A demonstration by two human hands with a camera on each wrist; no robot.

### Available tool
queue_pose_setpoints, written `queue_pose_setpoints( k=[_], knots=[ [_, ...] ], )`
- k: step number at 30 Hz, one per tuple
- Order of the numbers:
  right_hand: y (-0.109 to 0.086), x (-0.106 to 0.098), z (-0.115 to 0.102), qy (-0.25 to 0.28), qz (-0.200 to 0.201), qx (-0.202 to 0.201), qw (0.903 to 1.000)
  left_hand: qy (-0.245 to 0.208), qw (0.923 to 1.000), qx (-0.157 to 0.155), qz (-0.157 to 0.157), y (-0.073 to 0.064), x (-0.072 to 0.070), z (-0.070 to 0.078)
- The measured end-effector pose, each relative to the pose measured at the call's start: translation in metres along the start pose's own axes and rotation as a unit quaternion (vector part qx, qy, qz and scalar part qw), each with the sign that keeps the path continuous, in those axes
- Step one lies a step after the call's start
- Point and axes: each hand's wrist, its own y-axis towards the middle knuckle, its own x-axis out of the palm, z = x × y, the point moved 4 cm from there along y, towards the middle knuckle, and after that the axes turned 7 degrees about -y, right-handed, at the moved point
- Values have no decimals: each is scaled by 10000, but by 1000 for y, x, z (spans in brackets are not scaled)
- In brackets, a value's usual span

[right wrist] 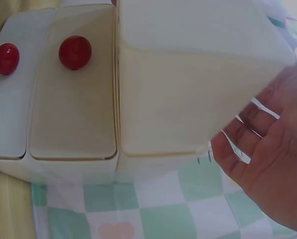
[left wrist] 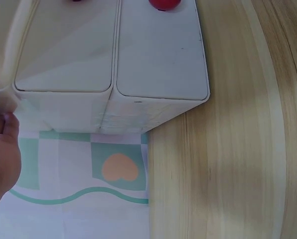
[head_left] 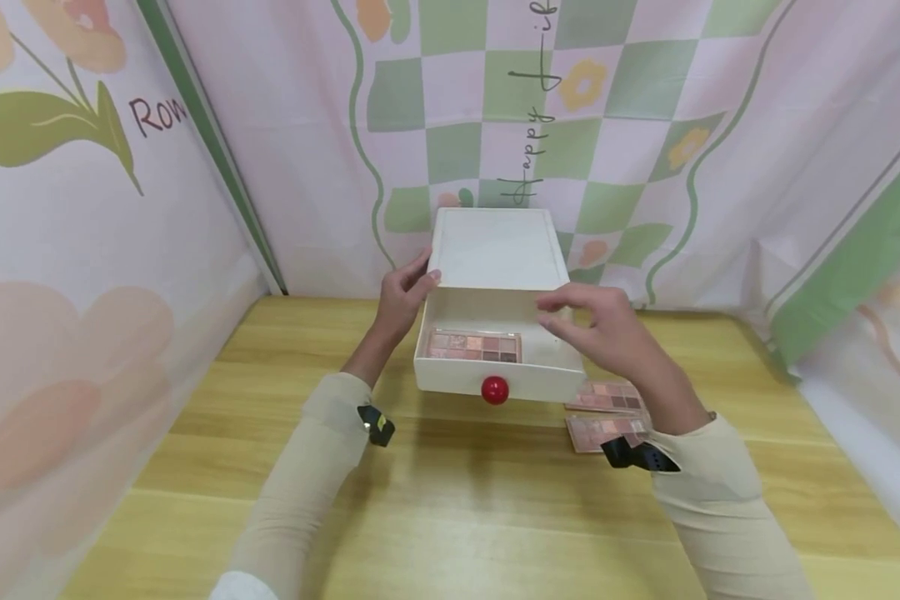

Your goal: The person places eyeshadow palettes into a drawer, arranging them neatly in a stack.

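- Head: L hand [head_left: 405, 293] on L side of white cabinet [head_left: 498, 248]; can't tell if gripping. R hand [head_left: 607, 329], fingers apart, by R edge of pulled-out drawer [head_left: 450, 377]; palette [head_left: 474, 347] inside, 2 others [head_left: 606, 397] on bench [head_left: 457, 517].
- L wrist: L hand cropped, at cabinet.
- R wrist: R hand's fingers spread, nr drawer.

In the head view, the front of the drawer [head_left: 450, 377] hides the lower edge of the palette [head_left: 474, 345] inside, and a black wrist band [head_left: 640, 455] covers a corner of the nearer palette [head_left: 594, 433] outside. The curtain writing [head_left: 528, 150] is cut by the top edge. In the wrist views, the left hand [left wrist: 3, 157] is cut by the left edge, the right hand [right wrist: 278, 164] by the right edge.
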Motion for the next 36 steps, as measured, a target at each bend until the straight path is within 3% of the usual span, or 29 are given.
queue_pose_setpoints(
  k=[5, 17, 23, 36],
  knots=[
    [-13, -12, 5, 262, 513, 209, 9981, -19, 10000, 18, 26, 0, -1, 1],
    [-43, -18, 30, 533, 920, 534, 9929, -55, 10000, 35, -12, 1, -2, -3],
    [-56, -17, 38, 531, 788, 916, 9912, -72, 10000, 43, -17, 1, -2, -3],
    [-81, -11, 60, 574, 498, 1138, 9906, -33, 10000, -18, 12, 1, -1, -2]
  ],
)
